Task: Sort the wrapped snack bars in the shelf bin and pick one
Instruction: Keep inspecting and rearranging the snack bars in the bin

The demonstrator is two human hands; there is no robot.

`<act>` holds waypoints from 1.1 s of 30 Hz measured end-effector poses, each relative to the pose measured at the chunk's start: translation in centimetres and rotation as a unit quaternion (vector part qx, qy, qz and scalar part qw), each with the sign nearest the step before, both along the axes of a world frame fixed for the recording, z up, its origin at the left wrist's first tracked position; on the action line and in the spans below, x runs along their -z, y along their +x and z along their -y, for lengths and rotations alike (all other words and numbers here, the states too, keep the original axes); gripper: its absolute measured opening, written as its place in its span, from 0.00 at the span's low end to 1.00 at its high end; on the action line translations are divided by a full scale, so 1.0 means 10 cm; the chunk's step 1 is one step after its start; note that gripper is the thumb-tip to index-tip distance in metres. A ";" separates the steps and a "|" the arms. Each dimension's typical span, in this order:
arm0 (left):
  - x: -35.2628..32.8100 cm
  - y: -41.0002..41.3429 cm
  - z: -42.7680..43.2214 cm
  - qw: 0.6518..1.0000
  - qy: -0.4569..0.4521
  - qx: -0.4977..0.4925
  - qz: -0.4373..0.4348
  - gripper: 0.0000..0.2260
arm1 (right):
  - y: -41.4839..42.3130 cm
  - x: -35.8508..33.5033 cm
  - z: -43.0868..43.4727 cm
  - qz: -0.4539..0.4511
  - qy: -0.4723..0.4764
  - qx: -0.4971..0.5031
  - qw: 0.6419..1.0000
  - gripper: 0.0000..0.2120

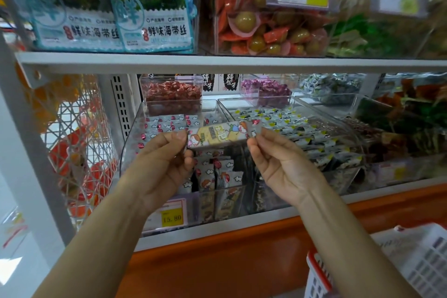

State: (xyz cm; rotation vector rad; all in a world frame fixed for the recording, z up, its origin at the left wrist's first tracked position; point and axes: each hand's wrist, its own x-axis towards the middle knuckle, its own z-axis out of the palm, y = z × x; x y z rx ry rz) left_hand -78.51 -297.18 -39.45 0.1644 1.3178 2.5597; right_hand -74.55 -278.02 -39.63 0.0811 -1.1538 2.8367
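Observation:
A wrapped snack bar with a cartoon print is held level above the clear shelf bin. My left hand pinches its left end and my right hand pinches its right end. Below it, several more wrapped bars of the same print stand and lie inside the bin, partly hidden by my hands.
A second clear bin of blue-and-yellow wrapped snacks sits to the right. A yellow price tag hangs on the bin's front. The upper shelf overhangs. A white and red shopping basket is at lower right, a wire rack at left.

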 end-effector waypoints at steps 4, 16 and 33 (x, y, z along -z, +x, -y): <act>-0.03 0.01 0.04 0.999 -0.003 0.032 -0.013 0.05 | 0.01 0.00 -0.02 0.021 -0.028 0.033 0.999 0.10; -0.06 0.08 0.00 0.990 -0.092 0.045 -0.093 0.03 | -0.03 0.08 0.01 -0.033 0.164 0.227 0.959 0.09; -0.04 0.13 0.00 0.945 -0.261 -0.024 -0.196 0.09 | 0.03 0.12 0.04 -0.114 0.447 0.195 0.866 0.06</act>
